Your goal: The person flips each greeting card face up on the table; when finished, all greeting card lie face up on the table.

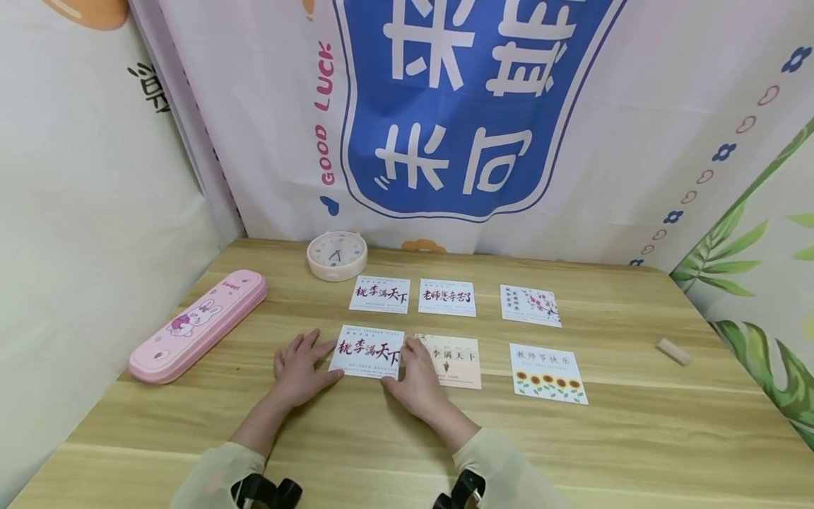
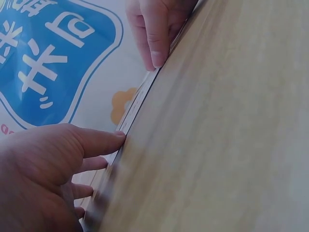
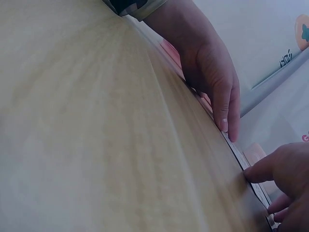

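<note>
A white card with dark red Chinese lettering (image 1: 367,352) lies flat on the table between both hands. My left hand (image 1: 302,371) touches its left side, thumb at the lower corner and the other fingers spread on the wood. On the card's right side rests my right hand (image 1: 421,382), with its thumb near the bottom edge and fingertips near the upper corner. That hand partly covers a cream card (image 1: 464,362) beside it. Both wrist views show fingertips low at the card's thin edge: the left hand (image 2: 53,164) and the right hand (image 3: 289,174).
Behind lie two lettered cards (image 1: 379,294) (image 1: 447,297) and a blossom card (image 1: 531,305). A sunflower card (image 1: 549,373) is to the right, with a small beige block (image 1: 673,351) farther off. A pink pencil case (image 1: 200,325) and a round clock (image 1: 337,256) stand on the left.
</note>
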The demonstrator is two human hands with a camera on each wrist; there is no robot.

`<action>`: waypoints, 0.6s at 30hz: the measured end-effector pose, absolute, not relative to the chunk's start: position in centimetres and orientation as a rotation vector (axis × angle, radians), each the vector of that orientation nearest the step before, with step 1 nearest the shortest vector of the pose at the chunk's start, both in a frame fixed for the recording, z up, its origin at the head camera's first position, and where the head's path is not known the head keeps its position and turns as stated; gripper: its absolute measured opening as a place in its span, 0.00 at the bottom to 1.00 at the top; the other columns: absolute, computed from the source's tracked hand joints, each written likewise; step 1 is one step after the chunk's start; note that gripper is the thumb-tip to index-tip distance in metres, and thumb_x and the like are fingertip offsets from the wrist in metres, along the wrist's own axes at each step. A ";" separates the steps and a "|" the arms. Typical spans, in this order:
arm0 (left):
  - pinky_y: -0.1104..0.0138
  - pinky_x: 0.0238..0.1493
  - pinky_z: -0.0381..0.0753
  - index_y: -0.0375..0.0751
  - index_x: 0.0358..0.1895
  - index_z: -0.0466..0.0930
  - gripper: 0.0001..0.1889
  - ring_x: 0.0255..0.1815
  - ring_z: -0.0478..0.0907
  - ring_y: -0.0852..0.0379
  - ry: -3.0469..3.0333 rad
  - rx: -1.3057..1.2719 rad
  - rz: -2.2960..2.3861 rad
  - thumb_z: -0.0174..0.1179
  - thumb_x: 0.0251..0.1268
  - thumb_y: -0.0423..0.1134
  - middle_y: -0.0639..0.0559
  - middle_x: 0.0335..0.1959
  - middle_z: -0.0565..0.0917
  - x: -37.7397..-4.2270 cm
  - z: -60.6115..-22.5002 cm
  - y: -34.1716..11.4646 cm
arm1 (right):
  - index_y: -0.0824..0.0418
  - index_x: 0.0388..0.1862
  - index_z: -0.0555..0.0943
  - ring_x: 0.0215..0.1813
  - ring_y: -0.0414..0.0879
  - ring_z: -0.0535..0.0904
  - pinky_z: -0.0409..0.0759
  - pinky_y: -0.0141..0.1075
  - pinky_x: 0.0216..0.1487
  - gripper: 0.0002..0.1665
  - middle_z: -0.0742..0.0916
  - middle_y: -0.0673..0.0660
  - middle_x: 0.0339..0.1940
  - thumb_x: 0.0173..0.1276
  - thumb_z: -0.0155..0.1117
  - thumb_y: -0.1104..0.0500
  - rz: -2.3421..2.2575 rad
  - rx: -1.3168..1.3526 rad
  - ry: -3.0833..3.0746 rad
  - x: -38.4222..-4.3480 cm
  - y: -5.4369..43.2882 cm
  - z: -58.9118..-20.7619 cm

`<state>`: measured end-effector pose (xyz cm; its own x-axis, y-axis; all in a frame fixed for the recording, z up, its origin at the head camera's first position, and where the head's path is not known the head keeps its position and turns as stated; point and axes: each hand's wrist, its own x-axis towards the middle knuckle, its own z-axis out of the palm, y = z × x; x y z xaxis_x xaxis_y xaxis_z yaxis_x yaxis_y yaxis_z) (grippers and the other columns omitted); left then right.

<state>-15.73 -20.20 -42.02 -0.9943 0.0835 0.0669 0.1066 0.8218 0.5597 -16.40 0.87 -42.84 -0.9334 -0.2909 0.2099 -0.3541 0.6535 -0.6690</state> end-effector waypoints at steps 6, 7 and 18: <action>0.39 0.52 0.29 0.39 0.56 0.68 0.29 0.61 0.41 0.35 -2.966 -0.155 -0.910 0.61 0.48 0.45 0.33 0.62 0.54 -15.8 -41.8 -20.0 | 0.78 0.48 0.70 0.62 0.62 0.54 0.50 0.47 0.61 0.32 0.65 0.69 0.58 0.47 0.66 0.58 1.118 0.563 -2.784 -16.5 1.1 -42.6; 0.39 0.52 0.29 0.39 0.56 0.68 0.29 0.61 0.41 0.35 -2.969 -0.153 -0.907 0.61 0.49 0.45 0.33 0.62 0.54 -15.8 -41.7 -20.0 | 0.77 0.48 0.70 0.61 0.62 0.54 0.50 0.47 0.61 0.32 0.65 0.69 0.58 0.47 0.66 0.58 1.114 0.566 -2.784 -16.5 1.1 -42.6; 0.39 0.52 0.29 0.38 0.56 0.68 0.30 0.61 0.41 0.34 -2.968 -0.139 -0.942 0.61 0.48 0.45 0.33 0.61 0.54 -15.9 -41.7 -19.9 | 0.77 0.51 0.68 0.61 0.60 0.56 0.53 0.47 0.60 0.35 0.65 0.69 0.58 0.49 0.65 0.57 1.196 0.510 -2.801 -16.7 1.0 -42.4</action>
<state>-15.89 -19.89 -41.73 -0.9957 0.0773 0.0501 0.0921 0.8135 0.5742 -16.73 0.98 -42.35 -0.9440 -0.2787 0.1765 -0.3202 0.6458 -0.6931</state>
